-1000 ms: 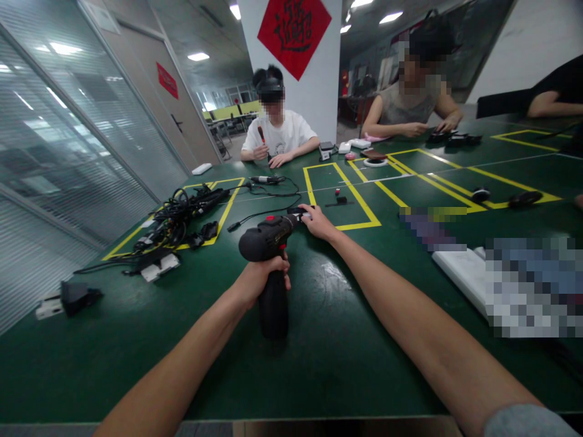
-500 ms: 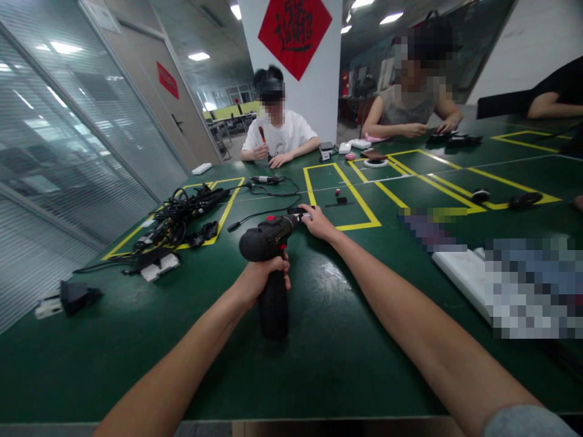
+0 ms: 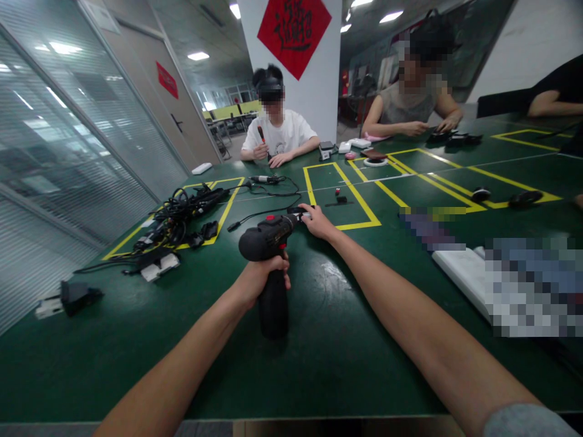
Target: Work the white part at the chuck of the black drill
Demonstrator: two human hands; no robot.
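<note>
Well, the left hand (image 3: 264, 280) is closed firmly around the grip of a black-and-red cordless drill (image 3: 268, 238), out over the green counter (image 3: 337, 364), while the right hand (image 3: 319, 222) pinches its front end, fingers curled in, just beside a yellow-taped rectangle (image 3: 359, 223) — both hands on the drill.

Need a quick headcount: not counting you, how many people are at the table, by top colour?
Person in white T-shirt: 1
Person in grey top: 1
Person in black top: 1
Total: 3
</note>
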